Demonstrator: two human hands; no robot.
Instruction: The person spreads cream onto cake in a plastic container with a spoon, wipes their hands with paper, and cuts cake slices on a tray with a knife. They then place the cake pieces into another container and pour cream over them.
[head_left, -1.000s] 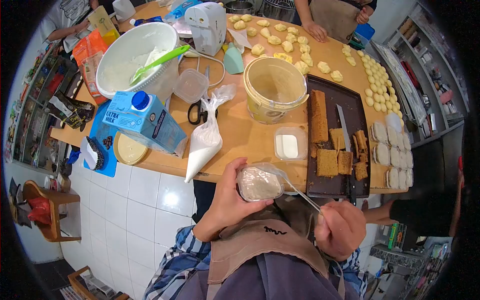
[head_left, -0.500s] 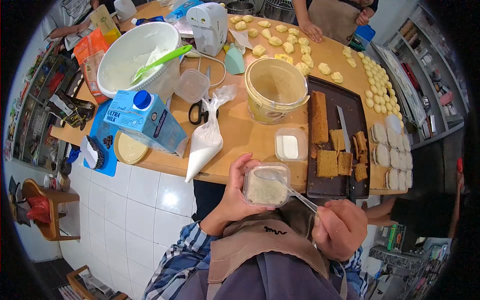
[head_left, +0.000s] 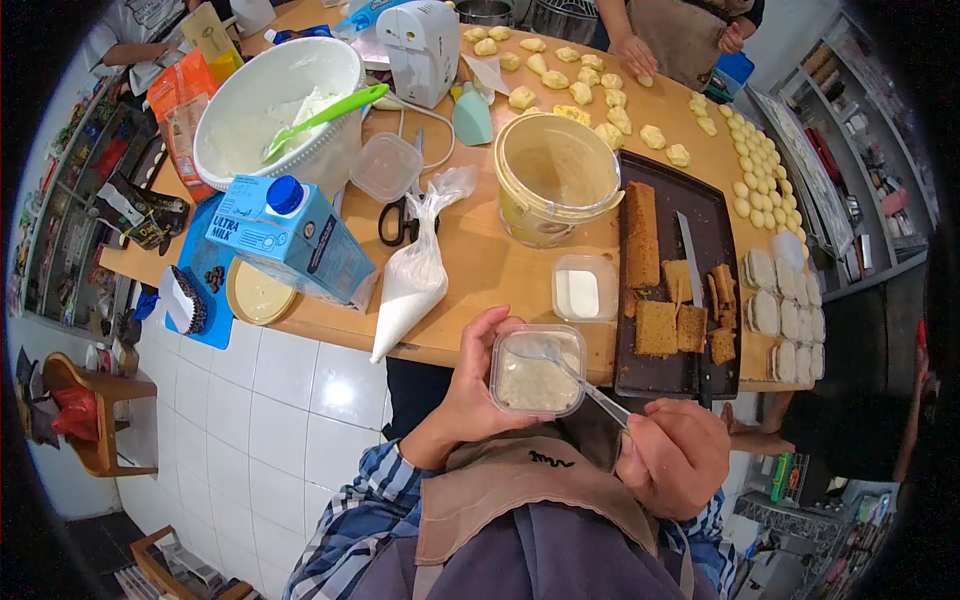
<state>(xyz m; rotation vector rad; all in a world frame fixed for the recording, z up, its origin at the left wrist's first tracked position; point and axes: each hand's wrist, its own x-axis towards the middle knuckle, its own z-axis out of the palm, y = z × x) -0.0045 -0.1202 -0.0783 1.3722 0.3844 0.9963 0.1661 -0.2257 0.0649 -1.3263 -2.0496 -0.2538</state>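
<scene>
My left hand is wrapped around the side of a small clear plastic cup of pale, creamy filling, held in front of my apron. Between the fingers of my right hand is the handle of a metal spoon; its bowl rests in the creamy filling near the cup's far side. Just beyond, on the table edge, sits a square clear tub with a white layer inside. A dark baking tray to the right carries cut brown sponge cake and a knife.
Left of the cup lie a filled piping bag, a blue milk carton and a white bowl with a green spatula. A big tub stands behind. Dough pieces and filled cups line the far and right sides. Another person's hand touches the table.
The spoon has shifted slightly, and my right hand has moved a little left with it. The cup sits marginally further right in view. Across the table, the other person's hand now touches a dough piece.
</scene>
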